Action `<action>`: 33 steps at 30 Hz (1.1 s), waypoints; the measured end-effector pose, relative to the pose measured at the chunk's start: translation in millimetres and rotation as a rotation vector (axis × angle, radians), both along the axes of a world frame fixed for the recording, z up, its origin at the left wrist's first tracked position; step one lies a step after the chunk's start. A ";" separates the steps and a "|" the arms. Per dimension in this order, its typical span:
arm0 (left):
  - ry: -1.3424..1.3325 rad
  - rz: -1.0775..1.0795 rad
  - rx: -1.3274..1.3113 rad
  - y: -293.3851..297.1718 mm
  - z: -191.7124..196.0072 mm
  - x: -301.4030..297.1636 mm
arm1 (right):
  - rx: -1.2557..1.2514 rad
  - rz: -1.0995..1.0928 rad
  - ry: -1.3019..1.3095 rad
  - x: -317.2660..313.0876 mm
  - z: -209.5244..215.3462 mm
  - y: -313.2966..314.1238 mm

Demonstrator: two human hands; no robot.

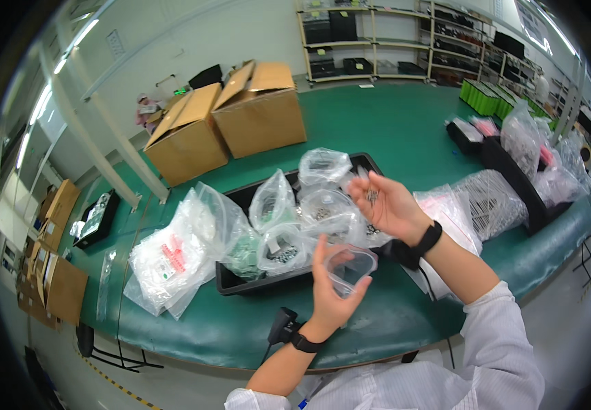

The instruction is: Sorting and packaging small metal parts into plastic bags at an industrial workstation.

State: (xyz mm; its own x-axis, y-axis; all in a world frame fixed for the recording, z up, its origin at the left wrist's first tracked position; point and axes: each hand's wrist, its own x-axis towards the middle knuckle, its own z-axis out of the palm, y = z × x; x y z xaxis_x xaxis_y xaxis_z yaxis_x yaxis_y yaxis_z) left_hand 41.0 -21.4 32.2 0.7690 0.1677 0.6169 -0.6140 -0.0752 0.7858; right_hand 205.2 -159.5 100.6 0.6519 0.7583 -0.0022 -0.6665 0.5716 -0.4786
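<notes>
Gripping a clear, open-mouthed bag [351,265] by the black tray [241,288], your left hand [331,301] has bare green table [193,339] toward the near edge, your right hand [396,209] cupping small metal parts [372,196].

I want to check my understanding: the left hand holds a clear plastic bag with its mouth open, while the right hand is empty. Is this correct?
Not quite: the right hand is not empty. The head view shows small metal parts in it. The left hand does hold a clear plastic bag with its mouth open.
</notes>
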 end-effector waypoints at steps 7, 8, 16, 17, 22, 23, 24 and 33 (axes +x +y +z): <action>0.087 -0.019 -0.108 5.4 9.7 1.9 | 0.093 -0.075 0.309 -89.4 -20.3 -61.7; 0.093 -0.020 -0.096 6.4 8.5 1.9 | 0.116 -0.091 0.345 -93.5 -27.0 -66.3; 0.148 -0.007 0.002 1.0 4.8 4.1 | 0.179 0.011 0.345 -91.3 -68.9 -80.8; 0.178 0.012 0.002 1.2 4.1 3.6 | 0.173 0.035 0.345 -94.1 -67.4 -82.0; 0.178 0.020 0.014 1.3 6.3 0.1 | 0.191 0.149 0.384 -104.4 -64.7 -88.7; 0.185 0.027 0.025 0.1 7.6 -0.1 | 0.199 0.142 0.398 -106.6 -63.0 -89.7; 0.194 0.020 0.030 -1.1 7.4 0.7 | 0.223 0.148 0.398 -107.1 -60.5 -91.0; 0.288 0.116 0.023 -7.3 8.9 -0.7 | 0.304 0.196 0.432 -114.0 -63.0 -92.7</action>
State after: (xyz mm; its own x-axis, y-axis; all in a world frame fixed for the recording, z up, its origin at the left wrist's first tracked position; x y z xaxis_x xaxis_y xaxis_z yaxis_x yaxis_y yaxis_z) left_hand 40.3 -28.7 41.1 0.8892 0.2535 0.3808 -0.3523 -0.1516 0.9235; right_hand 91.2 -252.2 37.7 0.4869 0.8735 0.0002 -0.8731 0.4867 0.0285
